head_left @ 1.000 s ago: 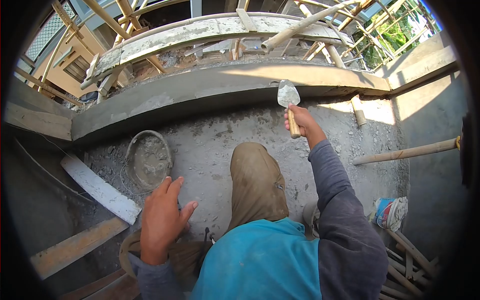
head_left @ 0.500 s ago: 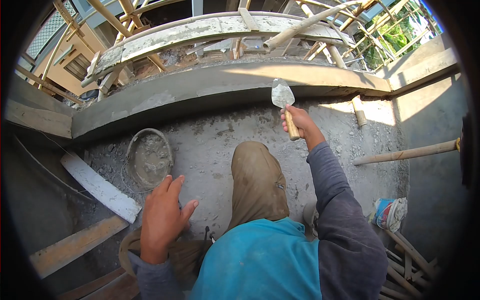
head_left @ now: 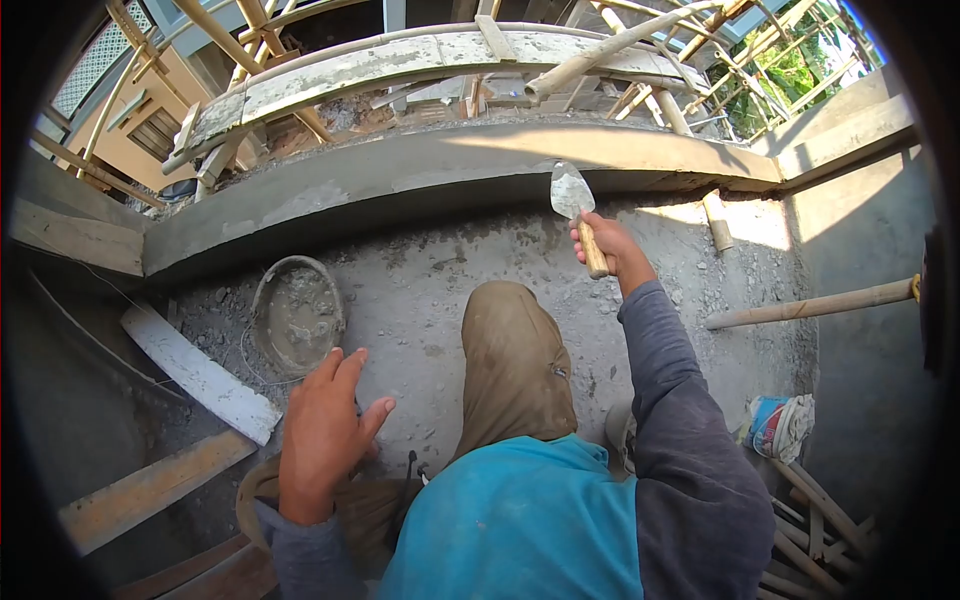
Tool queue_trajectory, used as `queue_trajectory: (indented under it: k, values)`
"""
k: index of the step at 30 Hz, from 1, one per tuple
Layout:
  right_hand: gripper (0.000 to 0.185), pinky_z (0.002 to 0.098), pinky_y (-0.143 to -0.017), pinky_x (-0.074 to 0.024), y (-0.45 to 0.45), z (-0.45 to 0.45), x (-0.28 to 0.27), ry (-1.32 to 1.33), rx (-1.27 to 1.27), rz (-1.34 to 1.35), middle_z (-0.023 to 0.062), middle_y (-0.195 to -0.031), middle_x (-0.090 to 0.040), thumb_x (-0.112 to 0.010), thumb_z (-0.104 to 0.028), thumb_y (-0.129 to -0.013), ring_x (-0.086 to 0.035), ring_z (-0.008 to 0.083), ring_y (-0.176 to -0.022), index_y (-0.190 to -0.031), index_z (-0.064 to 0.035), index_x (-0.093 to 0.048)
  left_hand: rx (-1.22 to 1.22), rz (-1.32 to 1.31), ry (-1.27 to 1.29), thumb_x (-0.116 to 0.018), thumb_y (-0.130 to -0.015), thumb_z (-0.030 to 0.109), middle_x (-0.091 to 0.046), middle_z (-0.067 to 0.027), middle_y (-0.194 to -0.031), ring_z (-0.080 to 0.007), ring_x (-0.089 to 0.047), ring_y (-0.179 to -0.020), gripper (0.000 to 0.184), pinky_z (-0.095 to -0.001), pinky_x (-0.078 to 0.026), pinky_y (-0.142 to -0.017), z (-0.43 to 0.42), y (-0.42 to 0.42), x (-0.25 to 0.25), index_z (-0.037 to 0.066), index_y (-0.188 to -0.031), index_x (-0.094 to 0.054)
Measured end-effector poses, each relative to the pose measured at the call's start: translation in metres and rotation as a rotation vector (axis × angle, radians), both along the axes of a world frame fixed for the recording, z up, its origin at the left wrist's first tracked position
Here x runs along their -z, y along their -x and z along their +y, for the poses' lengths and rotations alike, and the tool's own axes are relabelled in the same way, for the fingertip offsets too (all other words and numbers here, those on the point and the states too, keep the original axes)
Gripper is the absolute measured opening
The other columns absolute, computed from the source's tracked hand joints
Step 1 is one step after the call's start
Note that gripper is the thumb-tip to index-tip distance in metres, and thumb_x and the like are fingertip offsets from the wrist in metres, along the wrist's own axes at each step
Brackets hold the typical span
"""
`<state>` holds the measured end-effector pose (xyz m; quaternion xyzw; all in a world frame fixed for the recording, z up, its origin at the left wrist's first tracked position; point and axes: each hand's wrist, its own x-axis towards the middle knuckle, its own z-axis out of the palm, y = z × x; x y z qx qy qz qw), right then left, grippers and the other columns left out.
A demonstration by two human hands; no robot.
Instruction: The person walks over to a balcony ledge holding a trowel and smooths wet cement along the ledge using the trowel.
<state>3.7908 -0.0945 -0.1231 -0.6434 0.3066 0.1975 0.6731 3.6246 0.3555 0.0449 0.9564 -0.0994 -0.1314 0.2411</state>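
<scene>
My right hand (head_left: pixel 610 248) is wrapped round the wooden handle of a trowel (head_left: pixel 572 192), whose mortar-smeared blade points up at the edge of a grey plastered ledge (head_left: pixel 400 165). Empty and with its fingers apart, my left hand (head_left: pixel 328 430) hangs at the lower left. Just beyond its fingertips stands a round bucket (head_left: pixel 298 318) with wet grey mortar inside.
A white board (head_left: pixel 200 375) and a wooden plank (head_left: pixel 155 490) lie at the left. Bamboo scaffolding (head_left: pixel 620 50) stands beyond the ledge. At the right are a bamboo pole (head_left: pixel 810 304), a blue-and-white container (head_left: pixel 782 428) and sticks (head_left: pixel 820 510).
Over the last second my right hand and the trowel shifted a little left, then slightly back right along the ledge. My left hand has barely moved.
</scene>
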Motion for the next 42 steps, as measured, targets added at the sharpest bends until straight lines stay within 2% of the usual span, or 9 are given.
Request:
queue_trajectory:
  k: [5, 12, 18, 21, 23, 31, 34, 36, 42]
  values:
    - [0.037, 0.0310, -0.051, -0.0534, -0.001, -0.013, 0.012, 0.024, 0.165, -0.035, 0.0061, -0.080, -0.059, -0.051, -0.036, -0.098, -0.056, 0.0157, -0.060, -0.104, -0.0002, -0.058, -0.003, 0.002, 0.002, -0.076, -0.075, 0.022, -0.055, -0.0261, -0.126, -0.0411, -0.055, -0.113, 0.058, -0.0442, -0.045, -0.095, 0.000, -0.001, 0.002, 0.000, -0.125, -0.055]
    - [0.037, 0.0318, -0.052, -0.0536, 0.009, 0.006, 0.007, -0.022, -0.024, -0.013, 0.0063, -0.083, -0.059, -0.050, -0.037, -0.098, -0.057, 0.0158, -0.061, -0.105, -0.0013, -0.058, -0.005, -0.009, 0.031, -0.077, -0.074, 0.024, -0.056, -0.0289, -0.122, -0.0425, -0.056, -0.110, 0.058, -0.0450, -0.046, -0.092, -0.001, -0.001, 0.006, -0.001, -0.122, -0.057]
    - [0.038, 0.0315, -0.052, -0.0534, -0.001, -0.008, 0.017, -0.029, 0.145, -0.056, 0.0062, -0.084, -0.058, -0.050, -0.036, -0.098, -0.057, 0.0158, -0.062, -0.108, 0.0000, -0.056, -0.006, -0.027, 0.015, -0.077, -0.074, 0.024, -0.056, -0.0286, -0.122, -0.0430, -0.056, -0.110, 0.058, -0.0450, -0.046, -0.092, 0.001, 0.001, 0.007, -0.001, -0.122, -0.057]
    - [0.038, 0.0319, -0.051, -0.0533, -0.004, 0.005, 0.008, -0.050, 0.080, -0.066, 0.0065, -0.083, -0.058, -0.051, -0.037, -0.098, -0.057, 0.0162, -0.061, -0.106, 0.0005, -0.055, -0.003, -0.019, 0.017, -0.077, -0.074, 0.024, -0.056, -0.0282, -0.122, -0.0428, -0.056, -0.110, 0.058, -0.0452, -0.046, -0.092, 0.000, 0.001, 0.008, -0.001, -0.122, -0.057]
    - [0.038, 0.0325, -0.051, -0.0538, -0.006, 0.018, 0.003, -0.027, -0.080, -0.042, 0.0072, -0.083, -0.058, -0.051, -0.037, -0.098, -0.058, 0.0170, -0.062, -0.103, 0.0006, -0.055, -0.002, -0.003, 0.036, -0.077, -0.074, 0.024, -0.056, -0.0280, -0.122, -0.0427, -0.056, -0.109, 0.058, -0.0453, -0.046, -0.092, -0.003, -0.002, 0.006, -0.001, -0.122, -0.057]
    - [0.037, 0.0337, -0.052, -0.0553, -0.020, -0.019, 0.004, 0.081, 0.176, -0.014, 0.0091, -0.081, -0.059, -0.051, -0.035, -0.097, -0.060, 0.0193, -0.062, -0.101, 0.0022, -0.055, 0.010, -0.051, 0.018, -0.077, -0.073, 0.022, -0.057, -0.0269, -0.119, -0.0421, -0.057, -0.107, 0.057, -0.0446, -0.047, -0.089, -0.004, -0.001, 0.007, -0.002, -0.121, -0.057]
    - [0.037, 0.0333, -0.052, -0.0550, -0.010, -0.033, 0.010, -0.048, 0.155, -0.064, 0.0087, -0.082, -0.059, -0.051, -0.035, -0.097, -0.059, 0.0187, -0.062, -0.103, 0.0018, -0.056, 0.013, -0.043, 0.018, -0.077, -0.073, 0.022, -0.057, -0.0259, -0.119, -0.0420, -0.057, -0.106, 0.057, -0.0443, -0.047, -0.089, -0.003, 0.000, 0.006, -0.001, -0.121, -0.057]
    - [0.037, 0.0327, -0.052, -0.0548, -0.001, -0.029, 0.009, -0.059, 0.127, -0.060, 0.0077, -0.084, -0.060, -0.051, -0.035, -0.097, -0.059, 0.0182, -0.062, -0.104, 0.0012, -0.057, -0.023, 0.046, 0.014, -0.076, -0.075, 0.021, -0.056, -0.0259, -0.125, -0.0417, -0.054, -0.114, 0.058, -0.0434, -0.045, -0.096, -0.004, -0.001, 0.004, -0.002, -0.124, -0.055]
    - [0.039, 0.0322, -0.053, -0.0547, 0.001, -0.040, 0.029, -0.048, 0.150, -0.073, 0.0073, -0.084, -0.059, -0.050, -0.038, -0.098, -0.058, 0.0176, -0.064, -0.105, -0.0001, -0.057, -0.008, 0.022, 0.002, -0.076, -0.075, 0.020, -0.056, -0.0261, -0.124, -0.0413, -0.055, -0.113, 0.057, -0.0424, -0.045, -0.095, -0.008, -0.002, 0.007, -0.002, -0.124, -0.055]
